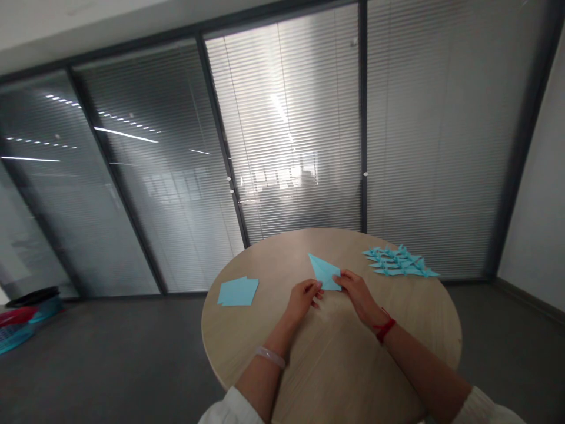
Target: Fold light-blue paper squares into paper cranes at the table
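A kite-shaped fold of light-blue paper (pixel 324 272) is pinched at its right edge by the partly closed right hand (pixel 356 295), over a round pale-wood table (pixel 410 318). The loosely curled left hand (pixel 303 299) is just beside it; any hold is unclear. Slippage could be caused by a light pinch, misaligning the fold; tearing, by excess force.

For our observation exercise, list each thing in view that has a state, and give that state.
Folded blue paper: folded into a pointed kite shape.
Right hand: pinching the paper's edge.
Left hand: fingers curled, next to the paper.
Blue paper squares: unfolded, stacked flat.
Blue paper cranes: folded, lying in rows.
Window blinds: lowered.
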The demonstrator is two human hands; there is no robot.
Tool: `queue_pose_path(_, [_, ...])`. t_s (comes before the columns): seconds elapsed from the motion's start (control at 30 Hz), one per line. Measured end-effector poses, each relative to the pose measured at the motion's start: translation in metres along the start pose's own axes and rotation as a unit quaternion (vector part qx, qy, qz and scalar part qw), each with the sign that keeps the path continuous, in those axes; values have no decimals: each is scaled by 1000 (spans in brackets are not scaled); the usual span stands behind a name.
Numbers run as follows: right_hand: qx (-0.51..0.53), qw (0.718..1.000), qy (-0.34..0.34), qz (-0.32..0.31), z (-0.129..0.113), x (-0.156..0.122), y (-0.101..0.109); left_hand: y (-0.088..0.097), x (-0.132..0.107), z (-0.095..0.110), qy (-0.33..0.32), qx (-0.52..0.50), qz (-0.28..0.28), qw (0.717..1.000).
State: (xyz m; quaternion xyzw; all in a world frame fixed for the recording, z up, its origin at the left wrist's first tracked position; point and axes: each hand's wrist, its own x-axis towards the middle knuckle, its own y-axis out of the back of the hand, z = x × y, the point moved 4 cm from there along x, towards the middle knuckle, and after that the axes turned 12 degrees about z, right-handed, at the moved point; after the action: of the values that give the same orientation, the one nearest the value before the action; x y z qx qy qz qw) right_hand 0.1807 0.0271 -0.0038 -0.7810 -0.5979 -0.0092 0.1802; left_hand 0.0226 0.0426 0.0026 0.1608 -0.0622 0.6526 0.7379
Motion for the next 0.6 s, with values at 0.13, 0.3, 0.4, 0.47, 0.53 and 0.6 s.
queue_pose_path(0.13, [29,999,-38,-17,-1,-3,-4,7,2,4,-31,-23,39,999])
queue_pose_path(0.3, [32,998,-43,-20,-3,-4,-4,7,2,8,-53,-39,67,996])
queue_pose_path(0.4, [23,999,-36,-16,-4,-4,-3,5,-2,13,-92,-7,85,992])
queue_pose_path(0.47, [26,999,-44,-15,-5,-5,-3,6,-5,18,-135,25,109,985])
queue_pose_path(0.53, [38,998,-55,-9,-5,-5,-3,8,-8,25,-182,57,136,972])
queue_pose_path(0.6, [49,997,-65,-3,-4,-5,-2,9,-10,30,-223,90,145,960])
